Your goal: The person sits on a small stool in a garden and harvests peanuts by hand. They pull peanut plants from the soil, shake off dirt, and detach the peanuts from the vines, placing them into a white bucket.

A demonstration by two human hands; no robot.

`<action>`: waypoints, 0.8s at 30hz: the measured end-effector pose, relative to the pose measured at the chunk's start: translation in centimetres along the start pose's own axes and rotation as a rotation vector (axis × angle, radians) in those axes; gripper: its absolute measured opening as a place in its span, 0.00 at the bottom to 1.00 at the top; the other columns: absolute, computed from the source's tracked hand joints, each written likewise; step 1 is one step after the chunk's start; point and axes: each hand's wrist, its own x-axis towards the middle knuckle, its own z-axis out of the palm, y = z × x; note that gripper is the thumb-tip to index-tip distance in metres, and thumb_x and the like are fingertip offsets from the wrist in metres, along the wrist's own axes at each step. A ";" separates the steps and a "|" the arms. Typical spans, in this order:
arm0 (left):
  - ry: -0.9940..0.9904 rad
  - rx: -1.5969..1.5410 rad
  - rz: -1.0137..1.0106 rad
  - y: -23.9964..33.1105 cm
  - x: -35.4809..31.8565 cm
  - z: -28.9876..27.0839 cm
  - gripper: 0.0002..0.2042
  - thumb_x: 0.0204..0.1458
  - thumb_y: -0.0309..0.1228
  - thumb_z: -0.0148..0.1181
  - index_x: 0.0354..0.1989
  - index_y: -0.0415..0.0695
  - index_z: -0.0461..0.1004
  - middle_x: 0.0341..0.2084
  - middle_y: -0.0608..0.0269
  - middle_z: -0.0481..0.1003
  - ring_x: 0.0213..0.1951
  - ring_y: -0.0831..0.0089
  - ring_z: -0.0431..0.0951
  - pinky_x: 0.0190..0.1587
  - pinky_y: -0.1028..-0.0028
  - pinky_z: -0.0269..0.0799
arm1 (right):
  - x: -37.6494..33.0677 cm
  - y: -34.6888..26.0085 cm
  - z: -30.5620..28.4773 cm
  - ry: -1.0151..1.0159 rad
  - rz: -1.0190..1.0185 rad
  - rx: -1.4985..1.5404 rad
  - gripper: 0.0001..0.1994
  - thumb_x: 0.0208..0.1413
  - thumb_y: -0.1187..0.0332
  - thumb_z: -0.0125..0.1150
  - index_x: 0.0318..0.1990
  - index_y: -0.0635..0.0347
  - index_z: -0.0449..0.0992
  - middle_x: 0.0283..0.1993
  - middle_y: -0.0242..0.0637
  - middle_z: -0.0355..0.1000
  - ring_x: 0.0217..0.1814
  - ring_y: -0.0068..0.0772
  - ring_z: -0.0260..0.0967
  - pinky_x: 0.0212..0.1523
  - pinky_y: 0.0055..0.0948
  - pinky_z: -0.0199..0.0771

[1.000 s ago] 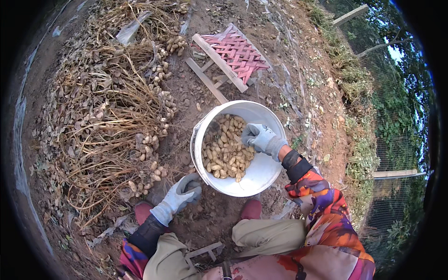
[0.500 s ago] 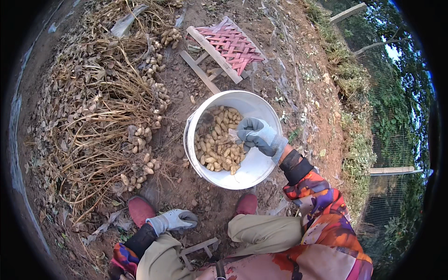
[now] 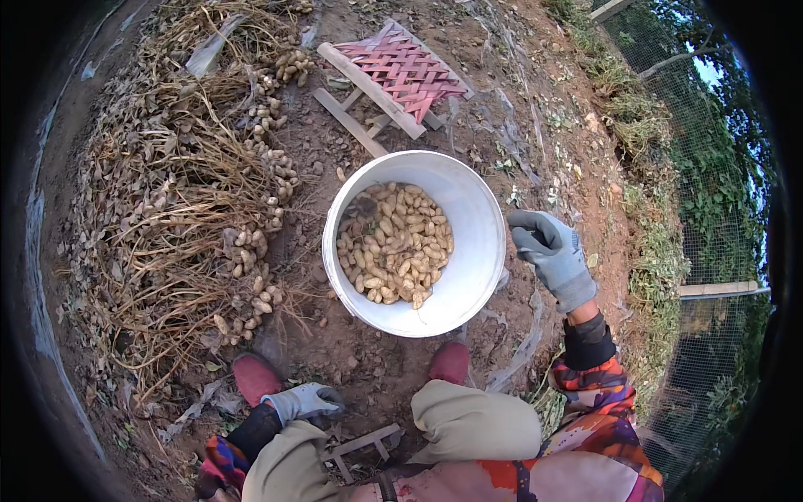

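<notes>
A white bucket stands on the soil in front of me, with many unshelled peanuts heaped on its left side. Just outside its right rim is my right hand, in a grey glove, fingers curled in toward the thumb. Whether anything is pinched in those fingers I cannot make out. My left hand, also gloved, hangs by my left knee above the ground. Its fingers are bent together, and nothing shows in them.
Pulled peanut plants lie in a long row at the left, pods facing the bucket. Beyond the bucket stands a low wooden stool with a woven pink seat. My red shoes flank the near side. Wire fencing runs along the right.
My right hand has moved right, out of the bucket and past its rim. The clear scrap it pinched is no longer visible. My left hand has barely moved.
</notes>
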 end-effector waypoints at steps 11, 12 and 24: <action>-0.021 -0.374 -0.067 1.6 -1.7 -1.4 0.20 0.50 0.37 0.56 0.51 0.43 0.67 0.30 0.61 0.77 0.18 0.78 0.73 0.19 0.80 0.70 | 11.8 -0.6 19.9 -0.513 -0.471 -0.737 0.20 0.47 0.69 0.55 0.51 0.51 0.66 0.58 0.45 0.57 0.54 0.45 0.63 0.50 0.39 0.66; -0.020 -0.383 -0.083 1.7 -1.7 -1.4 0.20 0.50 0.35 0.55 0.51 0.43 0.67 0.30 0.61 0.77 0.18 0.79 0.73 0.19 0.81 0.69 | 11.6 -0.5 19.4 -0.548 -0.436 -0.702 0.15 0.46 0.73 0.54 0.44 0.54 0.71 0.49 0.41 0.67 0.49 0.45 0.66 0.47 0.40 0.67; -0.081 -0.210 0.175 7.8 -6.9 0.1 0.16 0.51 0.33 0.56 0.46 0.38 0.70 0.37 0.62 0.74 0.37 0.79 0.73 0.37 0.79 0.71 | 3.5 -1.4 9.4 -0.360 0.166 1.115 0.06 0.51 0.74 0.55 0.38 0.63 0.71 0.32 0.30 0.69 0.22 0.17 0.65 0.23 0.18 0.71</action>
